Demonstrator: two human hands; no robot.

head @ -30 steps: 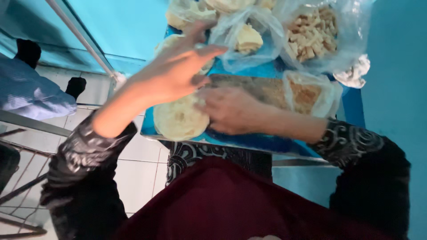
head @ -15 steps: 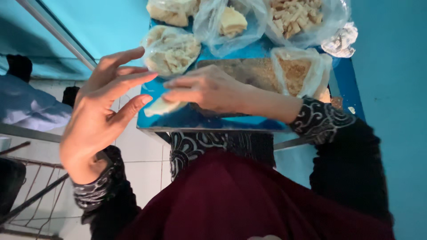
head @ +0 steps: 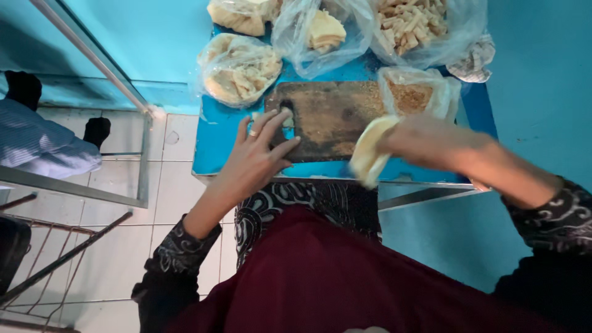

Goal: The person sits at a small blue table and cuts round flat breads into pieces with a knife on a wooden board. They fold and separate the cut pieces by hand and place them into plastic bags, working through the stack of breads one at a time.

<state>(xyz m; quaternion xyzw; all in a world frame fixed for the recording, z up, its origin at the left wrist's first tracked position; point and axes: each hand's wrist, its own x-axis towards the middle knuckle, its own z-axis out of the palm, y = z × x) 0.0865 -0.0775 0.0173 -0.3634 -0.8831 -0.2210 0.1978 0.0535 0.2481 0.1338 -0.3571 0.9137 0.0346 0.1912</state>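
Left hand [head: 256, 159] rests spread on the cutting board [head: 336, 117], at its 9 o'clock edge. Right hand [head: 425, 140] grip pinches a pale dough disc [head: 370, 151] at the board's 4 o'clock.

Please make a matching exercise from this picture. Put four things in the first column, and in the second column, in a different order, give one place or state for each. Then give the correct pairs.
Things
1. left hand
2. right hand
3. wooden cutting board
4. bag of cut pale strips

Places or states
A. lies flat on the blue table, in front of the clear bags
B. holds a pale round flatbread at the table's near edge
C. stands at the far right of the table top
D. rests with spread fingers on the board's left end

Pairs: 1-D, 2-B, 3-A, 4-C
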